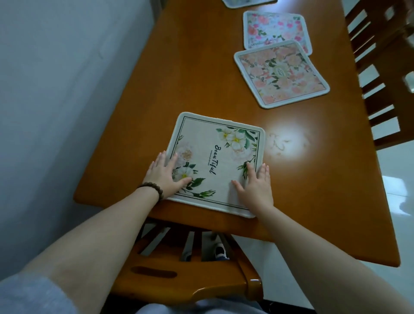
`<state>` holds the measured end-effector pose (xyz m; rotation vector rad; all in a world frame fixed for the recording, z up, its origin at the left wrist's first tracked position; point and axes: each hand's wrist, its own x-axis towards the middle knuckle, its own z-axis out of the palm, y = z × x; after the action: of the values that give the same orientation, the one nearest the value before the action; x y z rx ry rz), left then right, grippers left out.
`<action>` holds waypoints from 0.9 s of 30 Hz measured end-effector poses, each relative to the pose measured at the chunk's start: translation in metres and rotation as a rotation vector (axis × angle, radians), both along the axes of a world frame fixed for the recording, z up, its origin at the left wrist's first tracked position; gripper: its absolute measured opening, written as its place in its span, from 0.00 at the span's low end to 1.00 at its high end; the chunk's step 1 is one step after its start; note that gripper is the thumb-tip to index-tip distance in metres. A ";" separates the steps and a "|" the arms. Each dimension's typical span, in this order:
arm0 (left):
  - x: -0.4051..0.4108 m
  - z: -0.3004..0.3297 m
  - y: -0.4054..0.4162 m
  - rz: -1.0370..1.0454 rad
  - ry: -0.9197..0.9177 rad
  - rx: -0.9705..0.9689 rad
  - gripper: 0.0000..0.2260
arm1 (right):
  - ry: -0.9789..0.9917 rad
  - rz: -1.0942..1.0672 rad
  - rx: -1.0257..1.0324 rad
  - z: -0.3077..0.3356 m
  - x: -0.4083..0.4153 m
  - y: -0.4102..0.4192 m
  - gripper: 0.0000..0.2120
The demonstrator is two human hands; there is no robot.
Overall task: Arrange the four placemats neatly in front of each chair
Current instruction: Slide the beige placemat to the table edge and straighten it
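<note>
A beige placemat (pixel 212 154) with white flowers and black script lies at the near edge of the wooden table (pixel 190 78), slightly skewed. My left hand (pixel 165 177) rests flat on its left near corner, fingers spread. My right hand (pixel 255 186) lies flat on its right near corner. Farther along the right side a peach floral placemat (pixel 282 74) lies tilted and overlaps a pink floral placemat (pixel 273 27). A fourth placemat (pixel 244 2) shows only its edge at the top of the view.
A wooden chair (pixel 186 275) stands tucked under the near table edge, below my arms. Another wooden chair (pixel 380 67) stands along the right side. A grey wall (pixel 56 100) runs close along the table's left side. A bright light reflection (pixel 284 139) marks the tabletop.
</note>
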<state>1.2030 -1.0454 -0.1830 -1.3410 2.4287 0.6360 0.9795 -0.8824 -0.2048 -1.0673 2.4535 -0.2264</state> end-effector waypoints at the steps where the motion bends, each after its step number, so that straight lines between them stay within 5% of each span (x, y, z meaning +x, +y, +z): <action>1: 0.006 0.000 0.005 -0.001 -0.006 0.006 0.43 | 0.001 0.029 0.007 0.002 -0.006 -0.006 0.38; 14: 0.068 0.017 0.051 -0.048 -0.024 0.090 0.40 | -0.054 0.390 0.090 0.021 -0.038 -0.109 0.36; 27: 0.066 0.020 -0.007 -0.106 -0.032 -0.186 0.36 | 0.125 0.207 0.037 0.017 0.025 -0.067 0.37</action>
<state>1.2690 -1.0521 -0.1627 -1.2670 2.5648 0.3665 1.0047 -0.9493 -0.1874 -1.3453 2.4209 -0.0499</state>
